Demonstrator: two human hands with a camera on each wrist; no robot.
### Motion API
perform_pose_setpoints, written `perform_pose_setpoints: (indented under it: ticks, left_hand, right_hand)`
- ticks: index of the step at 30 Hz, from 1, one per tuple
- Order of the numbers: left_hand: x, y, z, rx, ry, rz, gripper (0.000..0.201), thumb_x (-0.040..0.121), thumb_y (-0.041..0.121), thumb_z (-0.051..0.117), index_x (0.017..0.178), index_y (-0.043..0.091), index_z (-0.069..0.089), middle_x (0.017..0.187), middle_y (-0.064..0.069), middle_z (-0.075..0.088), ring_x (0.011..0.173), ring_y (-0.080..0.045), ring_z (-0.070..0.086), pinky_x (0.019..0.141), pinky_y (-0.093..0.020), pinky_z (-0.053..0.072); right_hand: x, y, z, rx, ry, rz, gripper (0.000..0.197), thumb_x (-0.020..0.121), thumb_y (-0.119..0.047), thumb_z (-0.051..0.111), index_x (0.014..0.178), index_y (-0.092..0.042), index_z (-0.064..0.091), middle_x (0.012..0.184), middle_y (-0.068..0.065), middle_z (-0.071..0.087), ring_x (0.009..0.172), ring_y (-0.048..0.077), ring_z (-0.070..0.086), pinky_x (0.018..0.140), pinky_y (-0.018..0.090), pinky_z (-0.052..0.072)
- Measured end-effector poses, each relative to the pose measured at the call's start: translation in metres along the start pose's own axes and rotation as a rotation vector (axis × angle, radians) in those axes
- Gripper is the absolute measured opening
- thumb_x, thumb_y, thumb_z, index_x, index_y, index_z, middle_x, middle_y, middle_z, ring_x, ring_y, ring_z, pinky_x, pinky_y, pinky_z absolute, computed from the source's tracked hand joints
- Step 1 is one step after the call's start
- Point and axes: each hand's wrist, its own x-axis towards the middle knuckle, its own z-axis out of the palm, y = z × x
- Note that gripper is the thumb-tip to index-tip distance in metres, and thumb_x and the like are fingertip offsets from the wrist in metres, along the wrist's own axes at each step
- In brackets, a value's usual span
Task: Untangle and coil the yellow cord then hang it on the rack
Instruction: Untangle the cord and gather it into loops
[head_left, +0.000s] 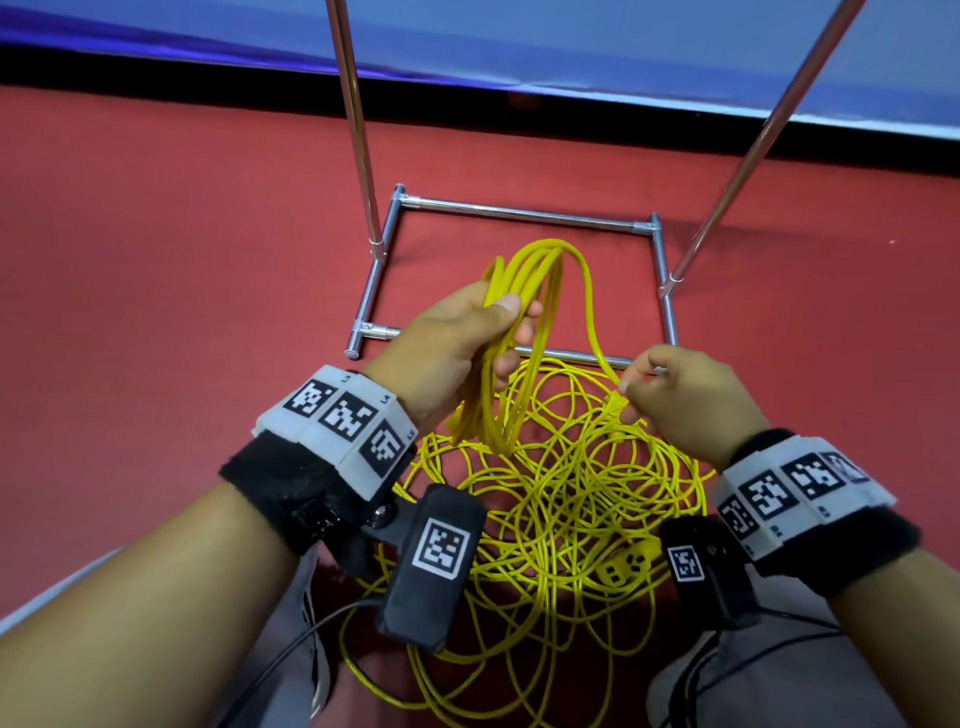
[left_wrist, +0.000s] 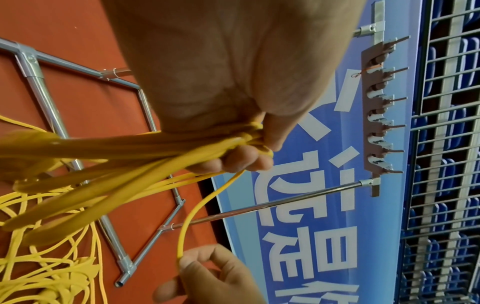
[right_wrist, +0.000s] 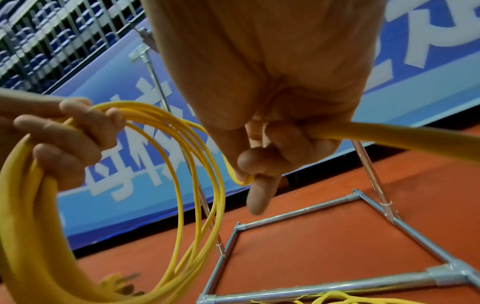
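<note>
My left hand (head_left: 457, 338) grips the limp, springy yellow cord (head_left: 540, 280) coils; my right hand (head_left: 675, 395) pinches the free strand, best grasped near the bundle

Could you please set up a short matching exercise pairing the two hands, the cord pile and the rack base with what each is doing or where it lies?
Things:
1. left hand
2. right hand
3. tangled pile of yellow cord
4. silver metal tube rack base

States:
A. lies loose on the red floor
B. grips a bundle of coiled loops
C. rectangular frame standing on the floor
D. pinches a single strand

Pairs: 1-B, 2-D, 3-A, 4-C
</note>
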Motion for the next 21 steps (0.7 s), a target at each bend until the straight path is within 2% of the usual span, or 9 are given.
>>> perform_pose_setpoints:
  ticks: [2, 4, 6, 9, 12, 14, 16, 19, 21]
  left_hand:
    - [-0.001, -0.003, 0.005, 0.044, -0.008, -0.001, 0.019, 0.101, 0.014, 0.035, 0.095, 0.012, 0.053, 0.063, 0.009, 0.053, 0.047, -0.005, 0.039, 0.049, -0.018, 0.034]
    - [-0.001, -0.005, 0.010, 0.106, -0.019, 0.000, 0.018, 0.101, 0.013, 0.035, 0.093, 0.012, 0.051, 0.062, 0.009, 0.052, 0.046, -0.005, 0.037, 0.048, -0.019, 0.033]
    - [-0.001, -0.006, 0.013, 0.122, -0.017, -0.016, 0.018, 0.102, 0.015, 0.034, 0.091, 0.013, 0.048, 0.057, 0.010, 0.047, 0.044, -0.004, 0.034, 0.047, -0.018, 0.033]
    - [0.001, -0.004, 0.013, 0.124, 0.012, -0.060, 0.022, 0.102, 0.020, 0.034, 0.084, 0.015, 0.046, 0.050, 0.011, 0.040, 0.043, -0.005, 0.031, 0.046, -0.017, 0.030]
    - [0.001, -0.003, 0.011, 0.128, -0.002, -0.046, 0.026, 0.103, 0.024, 0.033, 0.082, 0.015, 0.046, 0.048, 0.012, 0.036, 0.042, -0.005, 0.028, 0.044, -0.016, 0.028]
    - [0.000, 0.000, 0.012, 0.078, -0.004, -0.025, 0.027, 0.103, 0.025, 0.032, 0.083, 0.014, 0.046, 0.050, 0.012, 0.034, 0.042, -0.004, 0.027, 0.045, -0.017, 0.029]
    - [-0.001, 0.004, 0.013, -0.021, 0.002, -0.001, 0.027, 0.103, 0.026, 0.032, 0.084, 0.013, 0.047, 0.052, 0.010, 0.034, 0.041, -0.003, 0.028, 0.046, -0.018, 0.031]
    - [0.000, 0.012, 0.014, -0.163, 0.016, 0.044, 0.028, 0.103, 0.028, 0.032, 0.085, 0.013, 0.048, 0.053, 0.009, 0.034, 0.040, -0.003, 0.028, 0.046, -0.019, 0.032]
    - [0.001, 0.016, 0.013, -0.227, 0.043, 0.087, 0.029, 0.103, 0.029, 0.032, 0.085, 0.013, 0.048, 0.055, 0.008, 0.034, 0.042, -0.003, 0.028, 0.046, -0.019, 0.031]
  right_hand:
    - [-0.004, -0.004, 0.004, -0.108, -0.051, -0.034, 0.011, 0.087, -0.013, 0.056, 0.078, -0.015, 0.062, 0.068, 0.005, 0.070, 0.048, 0.009, 0.054, 0.051, 0.023, 0.044]
    - [-0.009, -0.009, 0.009, -0.181, -0.074, -0.115, 0.009, 0.087, -0.012, 0.058, 0.082, -0.009, 0.064, 0.072, 0.008, 0.069, 0.052, 0.016, 0.051, 0.056, 0.028, 0.040]
    - [-0.012, -0.012, 0.013, -0.217, -0.052, -0.180, 0.010, 0.086, -0.009, 0.057, 0.084, -0.005, 0.066, 0.073, 0.009, 0.064, 0.061, 0.019, 0.049, 0.060, 0.027, 0.033]
    - [-0.008, -0.012, 0.005, -0.196, 0.021, -0.137, 0.012, 0.084, -0.007, 0.056, 0.091, -0.009, 0.065, 0.082, 0.008, 0.061, 0.077, 0.023, 0.052, 0.063, 0.024, 0.030]
    - [0.003, -0.003, -0.002, -0.214, 0.092, -0.105, 0.025, 0.083, -0.003, 0.054, 0.101, -0.012, 0.068, 0.098, 0.013, 0.064, 0.092, 0.027, 0.056, 0.074, 0.026, 0.033]
    - [0.006, 0.002, -0.001, -0.253, 0.059, -0.108, 0.030, 0.085, 0.000, 0.052, 0.105, -0.013, 0.069, 0.104, 0.015, 0.065, 0.098, 0.029, 0.057, 0.075, 0.026, 0.033]
    - [0.004, 0.007, 0.004, -0.254, -0.010, -0.090, 0.031, 0.087, 0.001, 0.050, 0.108, -0.014, 0.068, 0.096, 0.013, 0.065, 0.088, 0.028, 0.059, 0.069, 0.024, 0.037]
    - [0.002, 0.012, 0.013, -0.136, -0.121, -0.044, 0.026, 0.091, -0.003, 0.050, 0.102, -0.022, 0.063, 0.082, 0.006, 0.061, 0.063, 0.021, 0.059, 0.041, 0.013, 0.036]
    - [0.002, 0.015, 0.020, -0.083, -0.209, -0.011, 0.013, 0.096, -0.013, 0.048, 0.091, -0.023, 0.055, 0.079, 0.004, 0.065, 0.060, 0.016, 0.058, 0.044, 0.016, 0.038]
